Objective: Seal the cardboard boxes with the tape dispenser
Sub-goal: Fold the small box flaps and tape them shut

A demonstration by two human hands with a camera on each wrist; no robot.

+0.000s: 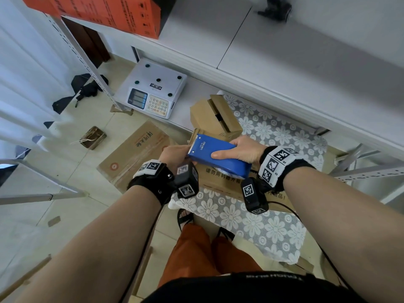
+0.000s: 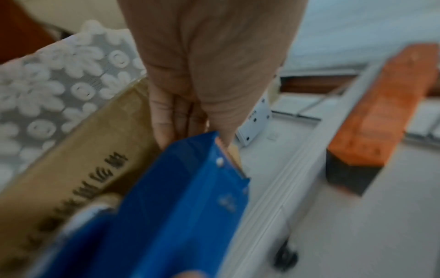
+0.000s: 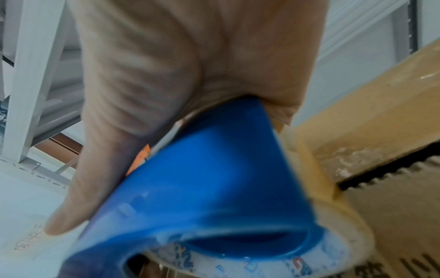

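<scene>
Tape dispenser [image 1: 215, 155], blue, hangs just above the printed cardboard box [image 1: 220, 182] on the lace-covered table [image 1: 251, 224], its toothed edge pointing to ten o'clock. The right hand [image 1: 242, 149] grips its body from three o'clock, thumb over the top. The left hand [image 1: 175, 153], at nine o'clock, reaches under the blade, fingers probably pinching the tape end, though I cannot tell. Best to draw the tape taut, press it down beyond the seam, then pull straight.

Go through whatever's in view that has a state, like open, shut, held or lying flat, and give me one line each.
tape dispenser: gripped by right hand, roll loaded
left hand: fingers at the dispenser's toothed end
printed box: under the dispenser
small box: flaps partly open
flattened box: flat on floor
</scene>
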